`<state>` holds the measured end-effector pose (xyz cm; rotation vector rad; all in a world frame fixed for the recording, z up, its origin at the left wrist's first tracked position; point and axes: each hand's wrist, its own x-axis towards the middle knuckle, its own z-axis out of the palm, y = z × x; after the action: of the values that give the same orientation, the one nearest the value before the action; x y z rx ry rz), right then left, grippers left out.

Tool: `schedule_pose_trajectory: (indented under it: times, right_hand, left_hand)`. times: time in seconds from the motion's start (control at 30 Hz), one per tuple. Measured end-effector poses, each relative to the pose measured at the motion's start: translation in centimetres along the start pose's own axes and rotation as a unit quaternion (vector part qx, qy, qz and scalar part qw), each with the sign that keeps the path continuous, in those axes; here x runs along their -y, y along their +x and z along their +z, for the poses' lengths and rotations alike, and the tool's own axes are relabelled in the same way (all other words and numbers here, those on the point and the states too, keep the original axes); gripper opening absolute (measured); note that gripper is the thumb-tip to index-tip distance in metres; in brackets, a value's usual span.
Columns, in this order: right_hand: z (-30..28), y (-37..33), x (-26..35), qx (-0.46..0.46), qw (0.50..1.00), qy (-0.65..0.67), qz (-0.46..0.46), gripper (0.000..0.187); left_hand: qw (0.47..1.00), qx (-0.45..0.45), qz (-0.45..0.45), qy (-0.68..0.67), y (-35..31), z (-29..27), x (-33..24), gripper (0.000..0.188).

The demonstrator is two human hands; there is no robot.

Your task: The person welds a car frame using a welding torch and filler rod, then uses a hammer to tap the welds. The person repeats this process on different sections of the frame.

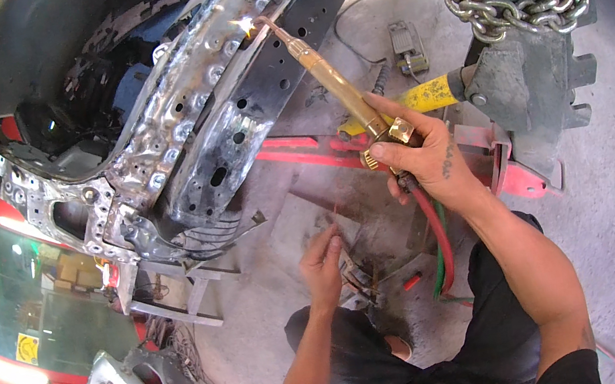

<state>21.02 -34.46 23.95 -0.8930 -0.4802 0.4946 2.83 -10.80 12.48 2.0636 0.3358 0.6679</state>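
Right hand has a brass torch gripped, long axis slanted, pointing far and left. Left hand looks pinched, can't tell if it's holding anything.

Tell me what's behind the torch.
Behind the torch, a yellow cylinder shows on both sides and a dark beam toward the tip; what torch and right hand cover is hidden.
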Motion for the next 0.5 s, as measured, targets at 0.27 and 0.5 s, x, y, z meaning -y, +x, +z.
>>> schedule_pose_trajectory:
  times: [0.27,0.5]
  right_hand:
    - [-0.2,0.5,-0.9,0.012,1.0,0.02,-0.013,0.072]
    - [-0.3,0.6,-0.5,0.019,0.999,0.024,-0.02,0.071]
  left_hand:
    - [1.0,-0.004,-0.016,-0.007,1.1,-0.4,-2.9,0.026]
    - [0.999,0.01,-0.011,0.036,0.7,-0.1,-1.3,0.025]
